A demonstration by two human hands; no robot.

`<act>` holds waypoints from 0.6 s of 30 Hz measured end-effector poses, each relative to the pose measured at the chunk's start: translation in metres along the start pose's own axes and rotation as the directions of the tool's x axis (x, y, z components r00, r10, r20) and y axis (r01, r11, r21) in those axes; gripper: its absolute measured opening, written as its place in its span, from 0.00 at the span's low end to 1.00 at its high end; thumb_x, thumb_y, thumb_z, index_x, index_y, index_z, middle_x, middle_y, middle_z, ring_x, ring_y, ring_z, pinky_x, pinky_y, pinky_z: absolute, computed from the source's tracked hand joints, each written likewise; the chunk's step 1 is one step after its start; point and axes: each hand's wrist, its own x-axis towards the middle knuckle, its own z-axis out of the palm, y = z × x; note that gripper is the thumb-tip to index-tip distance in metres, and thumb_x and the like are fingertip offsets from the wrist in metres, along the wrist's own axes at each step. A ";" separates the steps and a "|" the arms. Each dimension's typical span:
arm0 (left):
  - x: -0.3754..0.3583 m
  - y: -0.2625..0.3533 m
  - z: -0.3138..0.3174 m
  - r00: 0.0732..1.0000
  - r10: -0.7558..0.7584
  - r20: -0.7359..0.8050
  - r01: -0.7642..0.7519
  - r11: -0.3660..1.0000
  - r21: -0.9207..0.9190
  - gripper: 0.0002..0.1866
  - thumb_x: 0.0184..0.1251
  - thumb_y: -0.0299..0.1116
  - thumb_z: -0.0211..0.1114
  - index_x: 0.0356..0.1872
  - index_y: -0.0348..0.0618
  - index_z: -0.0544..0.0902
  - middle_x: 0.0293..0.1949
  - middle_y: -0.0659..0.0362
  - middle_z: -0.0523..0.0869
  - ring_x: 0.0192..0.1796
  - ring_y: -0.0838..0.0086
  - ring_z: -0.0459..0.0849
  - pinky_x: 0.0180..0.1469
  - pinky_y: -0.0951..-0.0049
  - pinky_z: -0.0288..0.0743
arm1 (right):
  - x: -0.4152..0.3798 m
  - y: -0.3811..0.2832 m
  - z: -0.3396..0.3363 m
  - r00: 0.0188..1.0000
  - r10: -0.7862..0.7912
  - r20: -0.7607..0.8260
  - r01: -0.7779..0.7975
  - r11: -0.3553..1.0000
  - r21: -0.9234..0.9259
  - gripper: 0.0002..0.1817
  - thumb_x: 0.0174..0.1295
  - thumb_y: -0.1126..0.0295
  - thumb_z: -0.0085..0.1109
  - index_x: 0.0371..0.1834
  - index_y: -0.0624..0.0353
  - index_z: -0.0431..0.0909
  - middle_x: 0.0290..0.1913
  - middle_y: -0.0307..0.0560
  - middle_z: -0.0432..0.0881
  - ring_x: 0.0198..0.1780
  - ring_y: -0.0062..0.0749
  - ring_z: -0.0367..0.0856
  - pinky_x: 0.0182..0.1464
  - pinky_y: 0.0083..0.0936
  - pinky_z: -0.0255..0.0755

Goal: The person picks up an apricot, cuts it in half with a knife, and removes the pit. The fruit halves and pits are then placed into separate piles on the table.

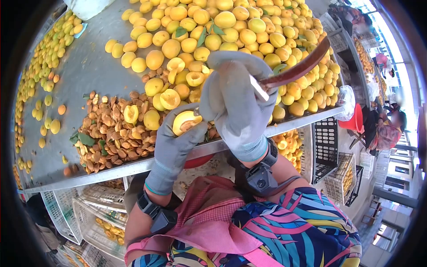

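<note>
A cut apricot (182, 120) with its brown stone showing is held in the gloved fingers of my left hand (175, 144), over the table's front edge. My right hand (238, 102), in a matching grey glove, is closed around a knife (299, 71). Its curved brown handle sticks out to the upper right, while most of the blade is hidden by the hand. Whole yellow apricots (224, 20) are heaped behind both hands. A pile of brown apricot stones (113, 129) lies left of my left hand, with a few opened apricots (170, 99) near it.
The metal table (84, 58) has a raised front rim. Greener fruit (44, 58) lies along its far left. White crates (95, 218) stand below, a black crate (326, 144) and a red bucket (354, 119) at right. Another person (389, 133) is at far right.
</note>
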 end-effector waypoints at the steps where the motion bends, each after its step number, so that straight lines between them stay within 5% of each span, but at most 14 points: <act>1: 0.000 0.000 0.002 1.000 0.017 -0.008 -0.017 1.000 0.010 0.21 0.58 0.24 0.70 0.53 0.38 0.76 0.42 0.62 0.82 0.41 0.83 0.80 0.45 0.82 0.77 | -0.003 0.000 0.002 0.999 0.032 -0.032 -0.032 0.999 0.005 0.09 0.58 0.77 0.61 0.42 0.66 0.82 0.30 0.37 0.82 0.28 0.12 0.74 0.28 0.11 0.67; 4: 0.001 -0.003 0.001 0.999 0.039 -0.005 -0.039 0.999 -0.003 0.21 0.57 0.25 0.71 0.52 0.39 0.77 0.42 0.63 0.82 0.42 0.83 0.79 0.47 0.82 0.75 | -0.007 0.004 -0.003 0.992 -0.018 0.122 0.040 0.983 -0.180 0.14 0.66 0.68 0.56 0.48 0.68 0.74 0.28 0.43 0.77 0.22 0.23 0.73 0.23 0.21 0.67; 5: 0.001 -0.005 0.000 0.999 0.044 0.006 -0.044 0.999 -0.024 0.20 0.57 0.26 0.71 0.50 0.39 0.77 0.42 0.63 0.82 0.43 0.83 0.79 0.48 0.81 0.75 | -0.008 0.008 -0.004 0.983 -0.121 0.137 0.155 0.950 -0.270 0.14 0.64 0.69 0.58 0.49 0.66 0.74 0.33 0.46 0.80 0.27 0.26 0.77 0.25 0.22 0.71; 8: 0.001 -0.008 -0.001 0.997 0.066 -0.045 -0.062 0.994 0.092 0.19 0.56 0.27 0.72 0.48 0.40 0.77 0.41 0.63 0.82 0.43 0.82 0.78 0.48 0.80 0.75 | -0.019 0.018 -0.014 0.993 -0.023 0.113 0.036 0.992 -0.120 0.15 0.63 0.70 0.60 0.50 0.63 0.73 0.38 0.47 0.81 0.30 0.28 0.79 0.27 0.24 0.73; 9: 0.001 -0.009 -0.002 0.997 0.068 -0.046 -0.063 0.994 0.092 0.19 0.56 0.27 0.72 0.48 0.40 0.77 0.41 0.63 0.82 0.43 0.82 0.78 0.48 0.80 0.75 | -0.012 0.024 -0.023 0.916 -0.248 0.315 0.368 0.830 -0.419 0.15 0.63 0.70 0.60 0.50 0.61 0.72 0.37 0.47 0.80 0.29 0.29 0.79 0.27 0.26 0.74; 10: 0.001 -0.011 -0.003 0.995 0.088 -0.049 -0.081 0.988 0.134 0.19 0.55 0.27 0.72 0.47 0.40 0.76 0.41 0.62 0.82 0.42 0.82 0.78 0.47 0.80 0.75 | -0.015 0.022 -0.017 0.915 -0.247 0.318 0.369 0.831 -0.417 0.15 0.63 0.70 0.60 0.50 0.61 0.72 0.37 0.47 0.80 0.29 0.29 0.79 0.27 0.26 0.74; 12: 0.001 -0.015 -0.005 0.993 0.109 -0.055 -0.098 0.980 0.174 0.19 0.54 0.27 0.72 0.47 0.40 0.76 0.40 0.62 0.82 0.42 0.82 0.78 0.47 0.80 0.75 | -0.022 0.017 0.000 0.994 0.018 -0.105 -0.017 1.000 0.015 0.15 0.50 0.76 0.68 0.42 0.66 0.79 0.30 0.38 0.82 0.29 0.18 0.78 0.32 0.16 0.71; 18: -0.002 -0.014 0.001 0.979 0.200 -0.043 -0.174 0.925 0.338 0.20 0.52 0.28 0.72 0.46 0.39 0.75 0.39 0.61 0.82 0.40 0.81 0.79 0.44 0.78 0.76 | -0.019 0.019 0.000 1.000 0.026 -0.016 -0.027 0.995 -0.098 0.17 0.50 0.70 0.68 0.41 0.66 0.78 0.27 0.35 0.80 0.27 0.16 0.74 0.30 0.17 0.68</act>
